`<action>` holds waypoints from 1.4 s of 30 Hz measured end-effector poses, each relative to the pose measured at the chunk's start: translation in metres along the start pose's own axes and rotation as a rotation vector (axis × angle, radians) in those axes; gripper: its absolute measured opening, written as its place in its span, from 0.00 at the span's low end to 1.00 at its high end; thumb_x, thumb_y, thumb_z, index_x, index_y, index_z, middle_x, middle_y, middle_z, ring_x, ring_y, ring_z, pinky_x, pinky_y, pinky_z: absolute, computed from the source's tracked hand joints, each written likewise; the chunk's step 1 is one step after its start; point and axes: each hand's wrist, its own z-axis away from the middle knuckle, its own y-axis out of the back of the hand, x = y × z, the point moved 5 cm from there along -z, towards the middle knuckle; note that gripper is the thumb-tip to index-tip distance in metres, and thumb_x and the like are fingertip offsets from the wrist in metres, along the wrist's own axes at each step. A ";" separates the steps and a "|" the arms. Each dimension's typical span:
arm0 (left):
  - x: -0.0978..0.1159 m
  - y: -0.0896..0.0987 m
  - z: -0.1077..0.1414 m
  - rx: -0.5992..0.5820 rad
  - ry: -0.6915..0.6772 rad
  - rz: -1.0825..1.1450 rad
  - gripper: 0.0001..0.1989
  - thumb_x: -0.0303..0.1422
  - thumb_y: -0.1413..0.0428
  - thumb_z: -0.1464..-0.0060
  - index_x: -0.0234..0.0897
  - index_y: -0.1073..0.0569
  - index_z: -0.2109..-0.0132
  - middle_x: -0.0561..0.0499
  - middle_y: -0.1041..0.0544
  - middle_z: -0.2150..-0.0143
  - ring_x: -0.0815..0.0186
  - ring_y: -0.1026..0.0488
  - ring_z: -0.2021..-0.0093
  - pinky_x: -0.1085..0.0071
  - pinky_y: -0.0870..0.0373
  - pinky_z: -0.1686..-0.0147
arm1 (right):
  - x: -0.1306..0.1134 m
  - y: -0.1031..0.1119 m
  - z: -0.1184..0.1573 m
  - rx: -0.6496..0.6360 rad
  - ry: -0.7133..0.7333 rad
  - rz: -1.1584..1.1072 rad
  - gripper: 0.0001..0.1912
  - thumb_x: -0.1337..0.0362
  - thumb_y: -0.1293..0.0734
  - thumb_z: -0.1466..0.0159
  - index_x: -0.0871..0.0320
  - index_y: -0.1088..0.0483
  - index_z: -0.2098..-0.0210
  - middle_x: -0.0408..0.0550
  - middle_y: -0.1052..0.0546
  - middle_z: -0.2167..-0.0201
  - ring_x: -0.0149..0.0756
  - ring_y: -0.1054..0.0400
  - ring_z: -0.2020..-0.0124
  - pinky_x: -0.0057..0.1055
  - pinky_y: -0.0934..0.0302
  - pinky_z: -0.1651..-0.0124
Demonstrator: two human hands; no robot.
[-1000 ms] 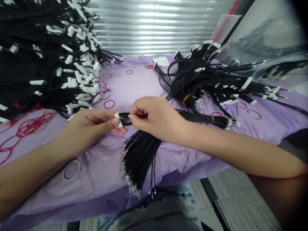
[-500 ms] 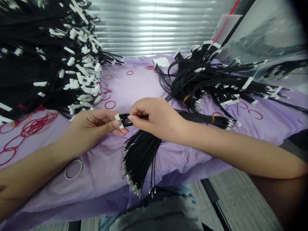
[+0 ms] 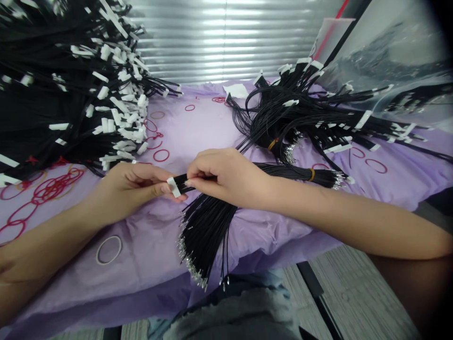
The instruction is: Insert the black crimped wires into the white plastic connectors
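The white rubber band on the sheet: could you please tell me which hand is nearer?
Left hand: nearer, just above the white rubber band. Right hand: farther, well to its right.

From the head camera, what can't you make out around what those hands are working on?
- The white connector: its far side, hidden by the left hand.
- The black wires: their path through the right hand, hidden by its fingers.
- The metal terminals: too small to tell their shape.
- The left pile of wires: cut off by the left and top edges.
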 end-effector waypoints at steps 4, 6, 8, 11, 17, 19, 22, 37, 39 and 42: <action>-0.001 0.001 0.002 0.012 -0.011 0.024 0.07 0.28 0.39 0.48 0.42 0.17 0.63 0.48 0.18 0.71 0.67 0.20 0.72 0.77 0.24 0.69 | -0.004 -0.007 0.001 0.010 0.054 0.061 0.09 0.68 0.41 0.35 0.65 0.32 0.68 0.44 0.33 0.72 0.25 0.44 0.71 0.24 0.48 0.63; -0.002 0.001 0.003 0.004 -0.024 0.023 0.08 0.28 0.39 0.48 0.43 0.18 0.61 0.48 0.18 0.71 0.67 0.20 0.72 0.78 0.24 0.69 | -0.005 -0.010 0.003 0.011 0.064 0.086 0.10 0.67 0.42 0.34 0.65 0.32 0.67 0.46 0.33 0.71 0.26 0.43 0.69 0.25 0.47 0.62; -0.001 0.001 0.003 -0.005 -0.034 -0.003 0.09 0.28 0.39 0.49 0.44 0.18 0.61 0.49 0.18 0.71 0.68 0.20 0.72 0.80 0.25 0.69 | -0.005 -0.012 0.004 0.007 0.081 0.119 0.11 0.67 0.44 0.34 0.65 0.32 0.66 0.47 0.33 0.70 0.26 0.42 0.68 0.25 0.46 0.62; 0.001 0.001 0.004 -0.024 -0.067 -0.075 0.09 0.27 0.39 0.49 0.43 0.17 0.62 0.49 0.17 0.70 0.69 0.20 0.70 0.81 0.25 0.68 | -0.005 -0.015 0.007 -0.020 0.137 0.175 0.13 0.67 0.46 0.33 0.64 0.32 0.66 0.47 0.33 0.69 0.27 0.42 0.66 0.24 0.45 0.61; 0.005 0.002 0.002 -0.027 -0.144 -0.112 0.09 0.25 0.40 0.50 0.43 0.18 0.63 0.52 0.18 0.71 0.70 0.20 0.71 0.82 0.25 0.70 | -0.002 -0.020 0.006 0.001 0.213 0.226 0.14 0.66 0.47 0.31 0.65 0.33 0.64 0.47 0.33 0.68 0.27 0.41 0.65 0.25 0.43 0.60; 0.005 0.001 0.001 -0.003 -0.109 -0.035 0.09 0.25 0.41 0.48 0.42 0.18 0.62 0.52 0.18 0.71 0.71 0.20 0.70 0.83 0.25 0.67 | 0.000 -0.015 0.004 0.025 0.188 0.239 0.15 0.65 0.47 0.31 0.66 0.32 0.63 0.48 0.32 0.68 0.28 0.41 0.65 0.26 0.43 0.60; 0.002 0.002 0.001 0.101 -0.009 0.053 0.07 0.29 0.41 0.45 0.39 0.19 0.61 0.52 0.18 0.70 0.73 0.20 0.69 0.83 0.25 0.64 | 0.000 0.001 0.001 0.022 0.131 0.306 0.14 0.63 0.44 0.32 0.66 0.30 0.61 0.50 0.31 0.64 0.29 0.39 0.63 0.28 0.42 0.58; -0.028 0.005 -0.004 0.236 0.180 0.299 0.09 0.35 0.41 0.45 0.31 0.24 0.63 0.49 0.21 0.71 0.71 0.22 0.71 0.75 0.22 0.64 | 0.001 -0.018 0.004 -0.547 -0.075 0.142 0.07 0.68 0.36 0.38 0.63 0.26 0.63 0.48 0.28 0.63 0.32 0.35 0.58 0.30 0.43 0.52; -0.028 0.005 -0.004 0.236 0.200 0.301 0.09 0.34 0.41 0.45 0.31 0.24 0.64 0.50 0.21 0.72 0.71 0.22 0.71 0.76 0.23 0.64 | 0.001 -0.015 0.003 -0.543 -0.080 0.095 0.05 0.70 0.36 0.38 0.63 0.27 0.66 0.47 0.28 0.64 0.30 0.37 0.59 0.28 0.44 0.54; -0.029 0.004 -0.004 0.240 0.209 0.347 0.07 0.33 0.40 0.46 0.32 0.24 0.65 0.51 0.21 0.72 0.71 0.21 0.71 0.78 0.22 0.64 | -0.002 -0.011 0.004 -0.501 -0.052 -0.003 0.05 0.70 0.38 0.37 0.62 0.31 0.67 0.44 0.29 0.68 0.27 0.38 0.64 0.26 0.46 0.59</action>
